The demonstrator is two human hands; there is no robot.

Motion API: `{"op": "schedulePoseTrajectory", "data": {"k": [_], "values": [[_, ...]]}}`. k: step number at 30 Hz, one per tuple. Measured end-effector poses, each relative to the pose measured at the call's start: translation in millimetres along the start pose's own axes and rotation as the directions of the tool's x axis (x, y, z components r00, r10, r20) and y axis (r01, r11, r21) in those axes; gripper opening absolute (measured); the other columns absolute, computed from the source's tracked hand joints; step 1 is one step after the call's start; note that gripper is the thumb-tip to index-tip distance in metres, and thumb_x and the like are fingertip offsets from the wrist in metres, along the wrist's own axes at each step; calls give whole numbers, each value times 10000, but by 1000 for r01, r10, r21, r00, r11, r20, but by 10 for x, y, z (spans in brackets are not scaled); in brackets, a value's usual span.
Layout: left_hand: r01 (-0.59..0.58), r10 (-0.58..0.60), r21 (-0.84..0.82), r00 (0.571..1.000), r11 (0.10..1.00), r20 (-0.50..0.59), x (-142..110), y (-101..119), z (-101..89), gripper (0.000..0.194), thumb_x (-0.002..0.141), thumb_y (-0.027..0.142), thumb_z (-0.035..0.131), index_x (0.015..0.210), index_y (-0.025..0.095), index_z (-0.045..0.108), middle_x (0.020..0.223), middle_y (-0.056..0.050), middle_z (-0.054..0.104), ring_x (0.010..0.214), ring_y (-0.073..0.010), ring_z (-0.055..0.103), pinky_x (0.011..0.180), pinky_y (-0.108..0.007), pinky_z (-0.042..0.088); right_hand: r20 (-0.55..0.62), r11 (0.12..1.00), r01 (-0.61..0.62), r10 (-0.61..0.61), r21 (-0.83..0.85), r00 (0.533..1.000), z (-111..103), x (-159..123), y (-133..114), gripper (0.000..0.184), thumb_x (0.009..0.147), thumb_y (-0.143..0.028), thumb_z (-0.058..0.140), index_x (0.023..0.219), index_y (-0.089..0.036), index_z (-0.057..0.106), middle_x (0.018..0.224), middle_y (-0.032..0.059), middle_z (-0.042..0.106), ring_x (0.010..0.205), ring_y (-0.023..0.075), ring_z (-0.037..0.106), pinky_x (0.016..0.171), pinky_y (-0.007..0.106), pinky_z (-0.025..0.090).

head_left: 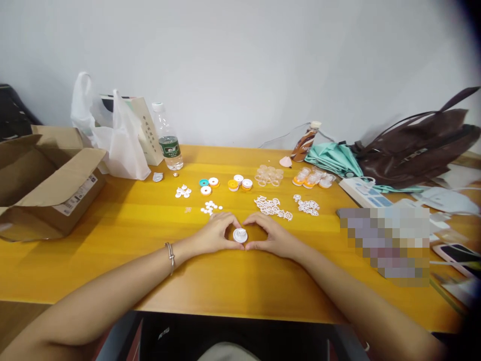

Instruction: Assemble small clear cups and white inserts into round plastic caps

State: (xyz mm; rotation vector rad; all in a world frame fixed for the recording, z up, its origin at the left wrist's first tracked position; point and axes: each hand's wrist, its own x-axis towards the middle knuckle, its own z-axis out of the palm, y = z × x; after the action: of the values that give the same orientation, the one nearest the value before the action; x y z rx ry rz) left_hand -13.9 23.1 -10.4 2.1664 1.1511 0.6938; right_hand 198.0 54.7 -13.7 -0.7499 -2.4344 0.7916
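Forearms (124, 278) inward, left hand (215, 233) in a pinch on a round white piece (240, 235), right hand (277, 236) curved alongside, contact unclear.

the glossy yellow-brown wooden tabletop (240, 286) lies open between the forearms (128, 275). ahead, small round white plastic pieces (211, 205) and flat white openwork plastic pieces (271, 206) hinder a low pass, with a gap between them; leftward, an open brown cardboard box (48, 193) stands in the way.
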Motion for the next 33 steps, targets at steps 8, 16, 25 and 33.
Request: {"op": "schedulePoseTrajectory", "data": {"k": [8, 16, 25, 33], "values": [[-6, 5, 19, 1000, 1000, 10, 17, -27, 17, 425, 612, 506, 719, 848, 194, 554, 861, -10, 580, 801, -168, 494, 743, -284, 343, 34, 999, 46, -46, 5, 998, 2, 67, 17, 296, 715, -423, 673, 885, -206, 563, 983, 31, 538, 948, 163, 515, 879, 333, 406], [-32, 31, 53, 999, 998, 27, 5, -8, -3, 425, 619, 504, 715, 860, 195, 549, 865, -13, 575, 802, -172, 490, 737, -283, 350, 44, 999, 48, -48, 7, 998, 0, 31, 8, 294, 721, -408, 671, 906, -207, 561, 1004, 33, 524, 964, 161, 508, 897, 332, 394], [-59, 56, 81, 998, 995, 43, -20, 19, -35, 418, 655, 471, 701, 930, 197, 547, 906, -27, 577, 841, -183, 504, 757, -289, 365, 40, 999, 36, -35, -27, 999, -9, 21, -10, 407, 682, -454, 692, 963, -209, 529, 1007, 39, 530, 967, 175, 508, 886, 342, 405], [-116, 106, 118, 991, 986, 84, -41, 21, -92, 439, 685, 418, 688, 1048, 205, 563, 1003, -40, 585, 924, -194, 526, 831, -320, 388, 34, 1000, 19, -19, 3, 999, 30, 14, -18, 499, 673, -445, 701, 1060, -205, 497, 1013, 48, 536, 967, 187, 506, 872, 349, 411]]}}
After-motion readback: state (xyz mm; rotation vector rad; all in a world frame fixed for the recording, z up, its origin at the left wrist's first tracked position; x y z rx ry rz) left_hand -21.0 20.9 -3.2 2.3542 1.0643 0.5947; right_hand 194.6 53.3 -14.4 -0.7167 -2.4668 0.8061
